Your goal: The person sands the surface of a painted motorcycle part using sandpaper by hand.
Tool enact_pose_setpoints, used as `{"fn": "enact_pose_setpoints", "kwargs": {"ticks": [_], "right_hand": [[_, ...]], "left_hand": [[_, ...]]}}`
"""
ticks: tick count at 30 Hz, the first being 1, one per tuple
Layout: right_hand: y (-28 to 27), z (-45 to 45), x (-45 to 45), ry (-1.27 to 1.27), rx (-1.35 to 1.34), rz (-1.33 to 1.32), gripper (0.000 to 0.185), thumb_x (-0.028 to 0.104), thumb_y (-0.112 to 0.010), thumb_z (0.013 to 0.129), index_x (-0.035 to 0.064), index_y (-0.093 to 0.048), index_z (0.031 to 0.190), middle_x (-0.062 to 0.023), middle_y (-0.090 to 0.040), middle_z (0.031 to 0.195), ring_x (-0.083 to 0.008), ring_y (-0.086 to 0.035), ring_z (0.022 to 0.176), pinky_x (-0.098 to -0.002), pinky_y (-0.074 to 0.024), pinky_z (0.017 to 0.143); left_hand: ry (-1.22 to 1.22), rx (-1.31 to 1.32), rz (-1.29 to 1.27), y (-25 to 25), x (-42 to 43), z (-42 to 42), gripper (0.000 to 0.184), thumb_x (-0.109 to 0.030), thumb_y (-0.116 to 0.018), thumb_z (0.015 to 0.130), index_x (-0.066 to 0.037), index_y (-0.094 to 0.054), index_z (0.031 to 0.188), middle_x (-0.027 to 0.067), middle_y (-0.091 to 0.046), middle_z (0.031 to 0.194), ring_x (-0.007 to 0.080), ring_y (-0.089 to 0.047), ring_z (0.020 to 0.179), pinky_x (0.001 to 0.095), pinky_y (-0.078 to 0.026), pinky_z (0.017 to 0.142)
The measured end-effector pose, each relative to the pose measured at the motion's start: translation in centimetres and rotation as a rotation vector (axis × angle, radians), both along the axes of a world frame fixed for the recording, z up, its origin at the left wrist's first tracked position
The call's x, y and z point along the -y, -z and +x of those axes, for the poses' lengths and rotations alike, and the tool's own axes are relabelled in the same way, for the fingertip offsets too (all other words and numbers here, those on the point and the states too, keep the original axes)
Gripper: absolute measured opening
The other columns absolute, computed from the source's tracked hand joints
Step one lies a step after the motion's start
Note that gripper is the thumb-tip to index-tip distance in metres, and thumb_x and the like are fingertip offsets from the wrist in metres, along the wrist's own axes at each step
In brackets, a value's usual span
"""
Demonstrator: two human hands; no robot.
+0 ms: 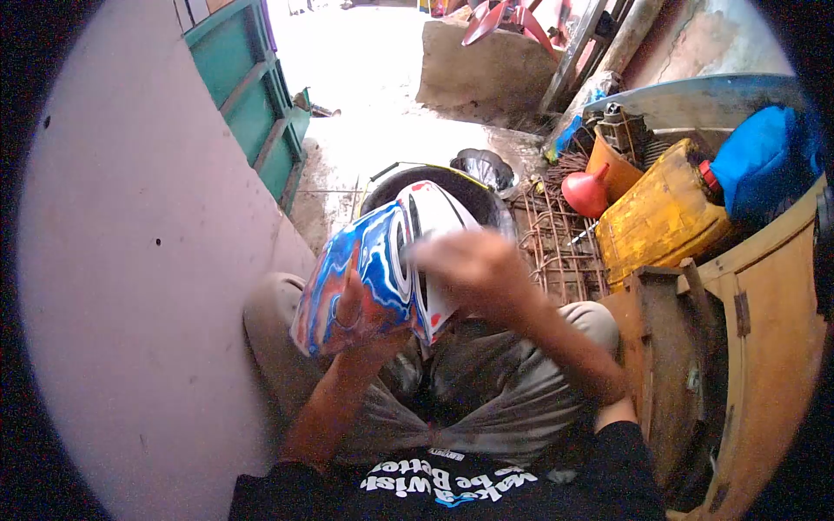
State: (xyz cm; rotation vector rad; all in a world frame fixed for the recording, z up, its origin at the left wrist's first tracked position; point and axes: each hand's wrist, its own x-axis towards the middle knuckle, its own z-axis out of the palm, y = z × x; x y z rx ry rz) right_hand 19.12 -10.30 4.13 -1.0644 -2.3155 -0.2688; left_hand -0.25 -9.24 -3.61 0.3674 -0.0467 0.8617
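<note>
A curved panel [369, 269], patterned in blue, white, orange and red, is held up over my lap, tilted. My left hand [365, 321] grips it at the lower left side, with the thumb lying over its patterned face. My right hand [473, 267] is at the panel's right, white part, blurred by motion, its fingers bent together. Something pale shows at those fingertips, too smeared to make out. Behind the panel is a dark round basin [499, 213], partly hidden by it.
A yellow jerrycan [665, 213], a red funnel [586, 189], an orange bucket [615, 163] and a metal grid [556, 247] lie to the right. A wooden cabinet [769, 330] stands at the near right. A pale wall [148, 252] and green door [248, 104] border the left.
</note>
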Motion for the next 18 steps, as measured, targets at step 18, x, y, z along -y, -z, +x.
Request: {"fn": "enact_pose_setpoints", "kwargs": {"ticks": [18], "right_hand": [[-0.7, 2.2, -1.1, 0.32, 0.239, -0.281, 0.024, 0.017, -0.065, 0.093, 0.0104, -0.072, 0.115, -0.0116, -0.077, 0.102, -0.0269, -0.076, 0.085, -0.038, -0.0618, 0.071]], "left_hand": [[-0.006, 0.227, 0.174, 0.5, -0.2, -0.7, 0.087, -0.068, -0.051, 0.1, -0.01, -0.03, 0.161, 0.015, -0.048, 0.155, 0.0294, -0.052, 0.139, 0.0489, -0.036, 0.122]]}}
